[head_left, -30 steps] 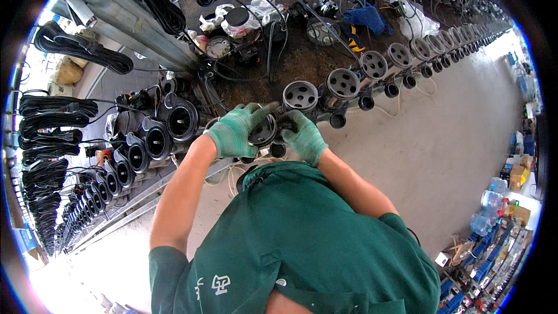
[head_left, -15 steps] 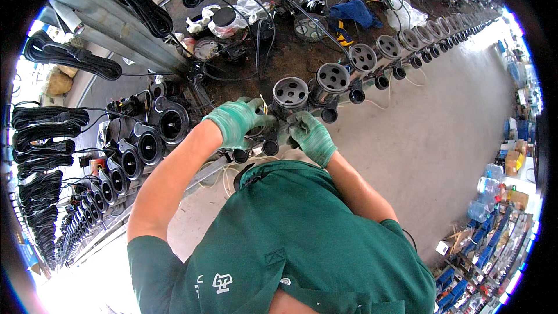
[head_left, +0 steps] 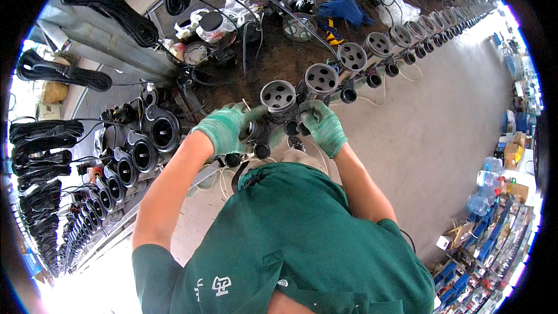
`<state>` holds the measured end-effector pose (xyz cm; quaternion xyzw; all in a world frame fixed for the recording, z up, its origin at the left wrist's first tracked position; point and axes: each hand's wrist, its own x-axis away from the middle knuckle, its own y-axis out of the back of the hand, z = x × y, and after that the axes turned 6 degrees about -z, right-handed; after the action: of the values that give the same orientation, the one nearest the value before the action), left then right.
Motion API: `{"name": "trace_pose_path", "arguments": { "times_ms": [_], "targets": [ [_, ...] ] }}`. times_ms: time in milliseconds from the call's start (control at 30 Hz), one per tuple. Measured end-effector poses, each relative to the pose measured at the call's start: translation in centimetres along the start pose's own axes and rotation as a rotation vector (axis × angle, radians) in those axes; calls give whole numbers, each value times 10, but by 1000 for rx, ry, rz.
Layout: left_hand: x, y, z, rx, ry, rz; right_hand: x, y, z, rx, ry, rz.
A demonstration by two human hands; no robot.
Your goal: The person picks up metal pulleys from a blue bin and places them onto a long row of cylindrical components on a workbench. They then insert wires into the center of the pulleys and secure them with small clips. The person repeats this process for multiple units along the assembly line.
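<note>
Both my hands wear green gloves with darkened fingertips and work at a row of black pump housings. In front of me stands the nearest housing (head_left: pixel 278 96), a cylinder with a round top pierced by several holes. On its left side is my left hand (head_left: pixel 225 129), its fingers reaching toward the housing and smeared by motion. A thin pale wire (head_left: pixel 246 104) sticks up by those fingers. My right hand (head_left: pixel 323 128) is closed at the housing's right side, fingers curled in; what they grip is hidden. Below the housing, a round black outlet (head_left: pixel 262 150) faces me.
More holed housings (head_left: pixel 321 78) run off to the far right. Black open pump casings (head_left: pixel 165 132) line the left, under hanging coiled black cables (head_left: pixel 46 131). Behind lie plastic bags (head_left: pixel 237 13), a blue cloth (head_left: pixel 347 10) and a yellow-black tool (head_left: pixel 332 34) on a dirty bench.
My right hand has moved slightly up and right relative to the housing. My left hand stays beside it. The row and bench have shifted a little left in view.
</note>
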<state>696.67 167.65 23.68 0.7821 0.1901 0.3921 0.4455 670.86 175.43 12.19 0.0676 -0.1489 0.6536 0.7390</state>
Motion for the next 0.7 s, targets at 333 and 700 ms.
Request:
{"name": "trace_pose_path", "arguments": {
  "times_ms": [333,700],
  "targets": [
    [-82,1,-27,168,80,-122,-20,10,-47,-178,-111,137],
    [-68,-14,7,380,-58,-332,-49,-6,-95,-253,21,114]
  ]
}}
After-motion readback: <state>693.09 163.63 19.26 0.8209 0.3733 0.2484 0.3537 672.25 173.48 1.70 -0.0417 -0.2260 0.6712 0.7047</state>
